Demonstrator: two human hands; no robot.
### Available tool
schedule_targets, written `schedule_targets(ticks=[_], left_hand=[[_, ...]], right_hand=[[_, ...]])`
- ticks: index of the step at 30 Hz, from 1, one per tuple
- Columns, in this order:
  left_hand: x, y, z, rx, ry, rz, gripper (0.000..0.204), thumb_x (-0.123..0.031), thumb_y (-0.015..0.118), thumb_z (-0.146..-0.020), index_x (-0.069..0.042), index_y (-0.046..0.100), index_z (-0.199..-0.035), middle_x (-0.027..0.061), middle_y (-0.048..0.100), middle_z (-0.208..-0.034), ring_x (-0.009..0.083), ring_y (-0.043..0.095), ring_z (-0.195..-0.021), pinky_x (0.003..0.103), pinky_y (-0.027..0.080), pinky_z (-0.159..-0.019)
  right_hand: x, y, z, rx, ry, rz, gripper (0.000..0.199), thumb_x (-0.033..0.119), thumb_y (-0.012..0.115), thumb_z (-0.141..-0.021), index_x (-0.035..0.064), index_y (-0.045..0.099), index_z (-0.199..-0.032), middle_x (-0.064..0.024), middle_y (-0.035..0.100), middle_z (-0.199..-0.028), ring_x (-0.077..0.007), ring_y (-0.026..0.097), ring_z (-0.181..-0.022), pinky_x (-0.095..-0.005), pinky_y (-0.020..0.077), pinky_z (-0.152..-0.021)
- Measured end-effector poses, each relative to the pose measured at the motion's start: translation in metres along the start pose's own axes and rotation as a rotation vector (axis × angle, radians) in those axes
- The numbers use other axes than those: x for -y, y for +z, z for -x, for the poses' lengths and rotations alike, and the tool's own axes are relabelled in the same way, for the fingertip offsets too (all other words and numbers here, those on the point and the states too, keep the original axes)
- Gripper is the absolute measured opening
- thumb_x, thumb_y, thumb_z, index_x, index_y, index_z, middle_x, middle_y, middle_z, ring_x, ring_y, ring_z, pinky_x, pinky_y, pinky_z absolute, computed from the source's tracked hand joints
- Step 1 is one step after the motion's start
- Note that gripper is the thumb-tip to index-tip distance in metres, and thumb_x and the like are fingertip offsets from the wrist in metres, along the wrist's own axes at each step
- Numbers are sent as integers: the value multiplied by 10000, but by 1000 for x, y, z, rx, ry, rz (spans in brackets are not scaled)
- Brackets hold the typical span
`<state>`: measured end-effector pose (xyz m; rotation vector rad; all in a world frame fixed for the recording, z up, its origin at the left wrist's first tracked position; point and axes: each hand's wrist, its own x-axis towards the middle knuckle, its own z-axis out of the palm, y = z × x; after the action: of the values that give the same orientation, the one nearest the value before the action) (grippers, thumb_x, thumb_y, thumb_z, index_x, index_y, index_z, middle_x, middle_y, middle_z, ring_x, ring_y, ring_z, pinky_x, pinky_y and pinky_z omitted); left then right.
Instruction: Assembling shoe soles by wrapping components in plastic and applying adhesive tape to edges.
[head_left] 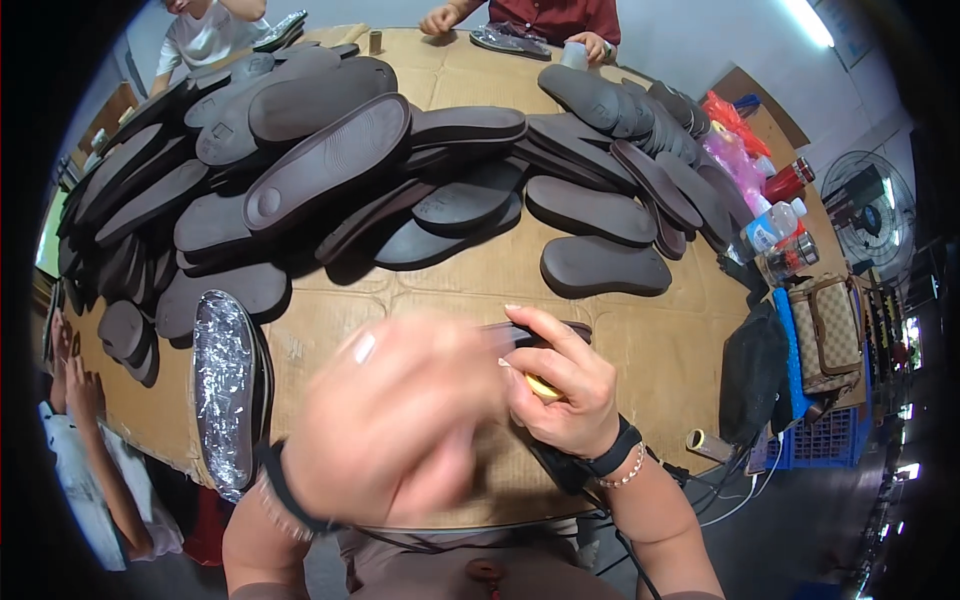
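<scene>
Yellow piece tucked in your curled right hand! Left hand, seven o'clock: blurred, grip unreadable. Slackening could drop it.

Left hand: blurred, raised over the table, its grip unclear
Right hand: fingers curled around a small yellow object
Yellow object: mostly hidden in the fingers
Table: brown cardboard top
Soles: dark, heaped at the far left, more at the far right
Wrapped sole: in shiny clear film, left of the left hand
Right edge: bottle, black bag, checked handbag, fan
Across the table: person in dark red, person in white
</scene>
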<state>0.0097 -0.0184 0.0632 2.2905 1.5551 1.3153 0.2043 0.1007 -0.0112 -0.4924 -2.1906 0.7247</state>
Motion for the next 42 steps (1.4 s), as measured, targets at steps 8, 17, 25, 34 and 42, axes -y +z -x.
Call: schedule_targets(ticks=[8,17,25,34,42], left_hand=[[43,53,16,103,-269,115,240,-43,673,-838,-39,656,-1077,144,725,-1102,342,700,-963,409,544,-859],[51,51,20,31,-261,249,114,-100,668,-851,-47,681,-951,159,737,-1149,338,714,-958,404,551,-844],[49,51,20,40,-290,253,89,-109,691,-867,-51,676,-933,163,735,-1150,349,716,-937,398,555,-823],[47,51,19,36,-296,260,101,-140,710,-880,-60,661,-919,162,737,-1150,348,718,-932,390,556,-816],[49,56,20,-17,-281,259,105,-144,704,-888,-66,639,-914,146,741,-1128,330,719,-912,381,556,-803]], right_hand=[[3,-3,0,24,-27,-4,158,3,781,-787,34,738,-936,-204,686,-1267,-281,749,-881,-342,598,-741],[5,1,-2,25,-106,26,188,6,795,-791,54,753,-968,-172,653,-1226,-236,711,-839,-326,583,-712],[3,-1,0,21,-125,78,174,25,798,-816,60,748,-979,-149,626,-1178,-223,696,-804,-325,570,-678],[3,-1,0,32,-121,83,191,21,800,-813,60,744,-991,-149,619,-1184,-218,693,-777,-327,563,-663],[2,-3,-1,42,-119,54,254,30,816,-792,49,751,-1037,-153,637,-1160,-267,699,-900,-340,580,-767]])
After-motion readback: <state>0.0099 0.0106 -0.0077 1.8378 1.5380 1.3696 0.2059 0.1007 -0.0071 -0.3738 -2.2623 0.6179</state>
